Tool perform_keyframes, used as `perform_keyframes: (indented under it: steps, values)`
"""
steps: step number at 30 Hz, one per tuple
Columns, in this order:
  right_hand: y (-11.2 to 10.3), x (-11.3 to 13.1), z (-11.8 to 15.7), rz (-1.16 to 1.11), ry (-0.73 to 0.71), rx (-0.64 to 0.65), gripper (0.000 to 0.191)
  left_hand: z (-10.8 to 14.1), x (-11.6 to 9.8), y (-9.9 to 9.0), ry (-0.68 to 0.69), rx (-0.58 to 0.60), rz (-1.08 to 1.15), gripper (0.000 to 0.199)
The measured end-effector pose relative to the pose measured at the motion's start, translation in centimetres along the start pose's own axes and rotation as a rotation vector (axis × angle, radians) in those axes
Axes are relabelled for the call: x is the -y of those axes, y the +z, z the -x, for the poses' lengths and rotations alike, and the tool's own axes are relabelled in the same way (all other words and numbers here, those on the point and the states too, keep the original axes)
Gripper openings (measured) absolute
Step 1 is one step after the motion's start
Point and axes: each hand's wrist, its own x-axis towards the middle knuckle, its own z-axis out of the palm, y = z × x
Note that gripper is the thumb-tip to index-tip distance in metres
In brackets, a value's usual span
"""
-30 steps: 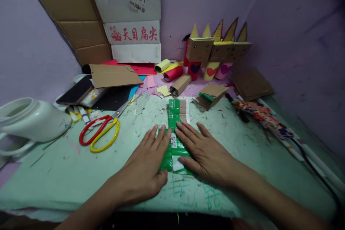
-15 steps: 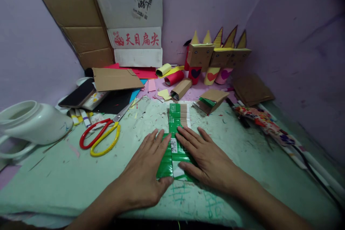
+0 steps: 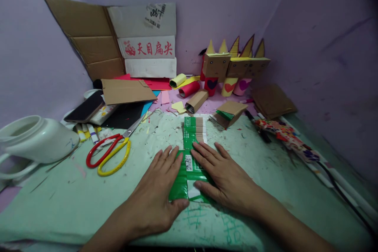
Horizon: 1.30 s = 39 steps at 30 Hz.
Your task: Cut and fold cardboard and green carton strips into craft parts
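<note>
A flattened green printed cardboard piece [image 3: 189,130] lies on the table, with a brown and white strip at its far end and a QR code near its middle. My left hand [image 3: 158,193] rests flat on the near left part, fingers stretched out. Pressed flat on the right part is my right hand [image 3: 223,175], its fingers spread. Between the hands runs a straight seam in the green card. The palms hide part of the card. Scissors [image 3: 118,149] with one red and one yellow handle lie open to the left of my left hand.
At left lies a white jug [image 3: 41,139], with a phone [image 3: 85,107] behind it. An unfolded carton [image 3: 147,47] leans on the wall. Cardboard figures [image 3: 217,67] stand at the back, near a small brown paper tube [image 3: 197,101] and a folded cardboard piece [image 3: 228,113]. A glue gun [image 3: 286,138] lies right.
The whole view has shifted slightly, so things appear a little lower. Both hands stay flat on the green card, with no clear movement against it.
</note>
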Motion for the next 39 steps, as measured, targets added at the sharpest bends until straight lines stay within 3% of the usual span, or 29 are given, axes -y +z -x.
perform_keyframes:
  steps: [17,31,33,35,39]
  values:
    - [0.0,0.0,-0.2,-0.042,0.009,0.017,0.064,0.0,0.0,0.0,-0.005,-0.007,0.03,0.082]
    - [0.0,0.1,-0.1,-0.099,0.009,0.01,0.065,-0.1,0.1,0.4,0.029,-0.085,0.032,0.081]
    - [0.1,-0.1,0.1,-0.158,-0.002,-0.033,0.065,0.0,0.2,0.3,0.041,-0.129,0.049,0.08]
    - [0.2,-0.3,0.5,-0.27,-0.018,-0.154,0.064,0.2,0.2,0.4,0.069,-0.201,0.082,0.079]
    - [0.0,-0.3,0.8,-0.787,0.078,-0.467,0.039,0.7,0.2,0.4,0.142,-0.461,0.193,0.076]
